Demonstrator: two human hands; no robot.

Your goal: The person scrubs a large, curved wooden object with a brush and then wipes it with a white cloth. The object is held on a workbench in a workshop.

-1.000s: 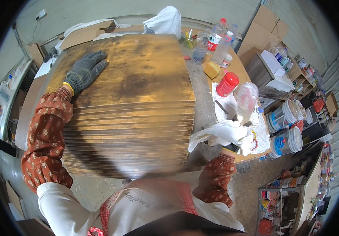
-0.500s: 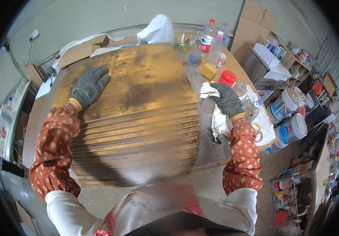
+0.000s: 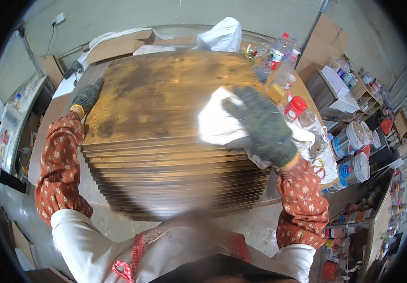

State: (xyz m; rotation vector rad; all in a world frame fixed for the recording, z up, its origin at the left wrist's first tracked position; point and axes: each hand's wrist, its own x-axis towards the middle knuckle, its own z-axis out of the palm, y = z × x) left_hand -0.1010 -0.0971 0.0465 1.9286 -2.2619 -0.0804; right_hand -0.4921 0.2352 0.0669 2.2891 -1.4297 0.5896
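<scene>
A stack of brown, dark-stained boards [image 3: 170, 99] lies before me, its layered edges facing my body. My left hand [image 3: 88, 97], in a dark grey knit glove, lies along the left edge of the top board with its fingers stretched out. Over the right side of the top board, my gloved right hand [image 3: 262, 125] is closed on a crumpled white cloth [image 3: 217, 120]. That hand is smeared by motion, and whether the cloth touches the board I cannot tell. More white and dark cloth hangs below its palm. Red floral sleeves cover both forearms.
Right of the stack stand a red-lidded jar [image 3: 296, 106], a yellow sponge [image 3: 276, 93] and several plastic bottles [image 3: 286, 66]. Behind it are a white plastic bag [image 3: 222, 35] and cardboard [image 3: 114, 49]. Buckets [image 3: 356, 167] stand beyond the table's right side.
My right hand has brought the white cloth from the table on the right over the stack. My left hand has shifted from the board's surface to its left edge. The view has turned somewhat.
</scene>
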